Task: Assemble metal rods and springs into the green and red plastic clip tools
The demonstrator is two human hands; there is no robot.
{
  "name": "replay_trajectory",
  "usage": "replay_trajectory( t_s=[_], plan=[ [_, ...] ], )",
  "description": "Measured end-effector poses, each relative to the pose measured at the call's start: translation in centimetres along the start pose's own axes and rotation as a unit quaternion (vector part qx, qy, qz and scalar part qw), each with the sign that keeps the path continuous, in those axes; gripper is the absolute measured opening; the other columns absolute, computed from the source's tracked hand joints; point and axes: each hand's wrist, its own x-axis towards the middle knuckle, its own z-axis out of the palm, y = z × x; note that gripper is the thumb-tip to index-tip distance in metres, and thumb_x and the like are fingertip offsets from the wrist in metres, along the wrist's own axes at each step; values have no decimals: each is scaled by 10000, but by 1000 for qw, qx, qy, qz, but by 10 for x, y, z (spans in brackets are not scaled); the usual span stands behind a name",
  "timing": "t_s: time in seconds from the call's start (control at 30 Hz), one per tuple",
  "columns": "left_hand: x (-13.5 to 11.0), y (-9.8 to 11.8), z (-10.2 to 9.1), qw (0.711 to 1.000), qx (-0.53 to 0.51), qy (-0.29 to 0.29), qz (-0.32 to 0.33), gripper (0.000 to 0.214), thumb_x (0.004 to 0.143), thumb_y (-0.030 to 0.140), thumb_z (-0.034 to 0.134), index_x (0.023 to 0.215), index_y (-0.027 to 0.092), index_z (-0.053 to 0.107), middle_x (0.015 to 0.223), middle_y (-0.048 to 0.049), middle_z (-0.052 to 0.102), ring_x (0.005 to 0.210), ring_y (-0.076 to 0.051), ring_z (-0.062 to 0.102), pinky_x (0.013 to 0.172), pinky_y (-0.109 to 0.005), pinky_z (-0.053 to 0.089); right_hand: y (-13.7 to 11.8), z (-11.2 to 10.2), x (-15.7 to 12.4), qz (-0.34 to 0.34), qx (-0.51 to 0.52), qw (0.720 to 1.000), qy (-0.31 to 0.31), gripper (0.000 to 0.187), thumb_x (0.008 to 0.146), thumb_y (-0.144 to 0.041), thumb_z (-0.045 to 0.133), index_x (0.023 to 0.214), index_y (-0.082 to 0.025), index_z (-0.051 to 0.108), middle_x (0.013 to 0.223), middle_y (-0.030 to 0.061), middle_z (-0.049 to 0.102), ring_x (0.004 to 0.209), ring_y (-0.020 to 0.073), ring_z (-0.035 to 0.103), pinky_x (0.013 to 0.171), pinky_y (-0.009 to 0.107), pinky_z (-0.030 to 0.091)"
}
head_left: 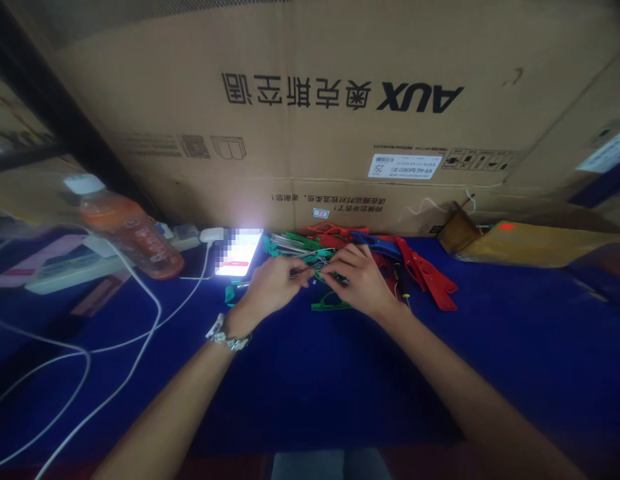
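My left hand (273, 287) and my right hand (357, 280) meet over a blue cloth (340, 373), fingertips pinched together on a small green plastic piece (320, 273) with thin metal parts. A second green piece (330, 305) lies on the cloth just under my right hand. Behind my hands sits a pile of several green, red and blue plastic pieces (340, 243); the long red ones (433, 277) spread out to the right. A bracelet (225, 335) circles my left wrist.
A lit phone (239, 253) lies left of the pile, with white cables (140, 333) trailing across the cloth. An orange drink bottle (133, 230) lies on its side by a white power strip (65, 270). A large cardboard box (315, 113) walls the back; a small tan box (535, 243) lies right.
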Motion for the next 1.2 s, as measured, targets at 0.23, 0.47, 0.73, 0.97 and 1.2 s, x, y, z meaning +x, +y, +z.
replay_trajectory(
  t_s=[0.23,0.47,0.73,0.97,1.2],
  plan=[
    [-1,-1,1,1000,2,7,1,311,896,420,552,726,232,732,718,10,735,624,-150,586,586,-284,320,4,-2,0,-6,-43,998,-42,142,922,-175,622,798,-198,687,817,28,679,848,197,542,803,363,347],
    [-2,1,1,1000,4,6,-8,314,887,432,552,724,235,734,716,7,734,597,-149,563,575,-290,310,3,-3,-1,43,-53,996,-53,71,846,-182,685,910,-214,680,967,59,680,973,252,580,857,404,382],
    [0,-2,-3,1000,-16,-4,3,329,905,445,530,791,229,752,751,8,743,610,-133,569,578,-285,327,15,2,-11,57,93,994,-24,101,900,-230,655,996,-231,624,1121,49,717,1061,212,672,908,381,441],
    [0,-5,-1,999,-29,0,17,321,902,442,544,780,225,747,756,1,754,638,-145,596,582,-285,325,14,3,-12,32,88,996,-4,53,908,-190,617,887,-213,661,1084,61,730,977,189,699,857,348,458],
    [-2,1,-1,1000,-1,7,8,294,905,418,547,800,244,760,763,10,756,600,-146,564,581,-290,318,13,-4,-8,37,82,995,-42,53,916,-175,613,927,-194,661,1043,58,742,958,203,705,846,354,449]
  ],
)
